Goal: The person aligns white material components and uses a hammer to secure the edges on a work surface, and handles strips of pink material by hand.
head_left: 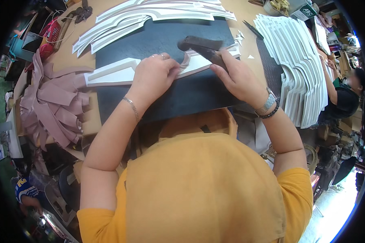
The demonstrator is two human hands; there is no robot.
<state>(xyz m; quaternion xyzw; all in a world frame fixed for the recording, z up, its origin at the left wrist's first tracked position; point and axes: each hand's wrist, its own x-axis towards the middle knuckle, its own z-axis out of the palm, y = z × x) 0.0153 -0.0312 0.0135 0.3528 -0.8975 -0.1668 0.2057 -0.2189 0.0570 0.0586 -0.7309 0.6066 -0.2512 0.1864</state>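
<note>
My left hand (154, 75) presses flat on a white shaped piece (113, 73) with a mauve edge strip, which lies on a black mat (162, 38). My right hand (237, 79) grips the handle of a dark hammer (200, 43); its head rests on the white piece just right of my left fingers. A ring is on my left hand and a watch and a bead bracelet on my right wrist.
Stacks of white shaped pieces lie at the back (150, 14) and at the right (300, 69). Mauve strips (52, 101) hang in a bunch at the left. Small white offcuts (239, 38) sit near a dark tool (253, 29). Another person (344, 97) sits at the far right.
</note>
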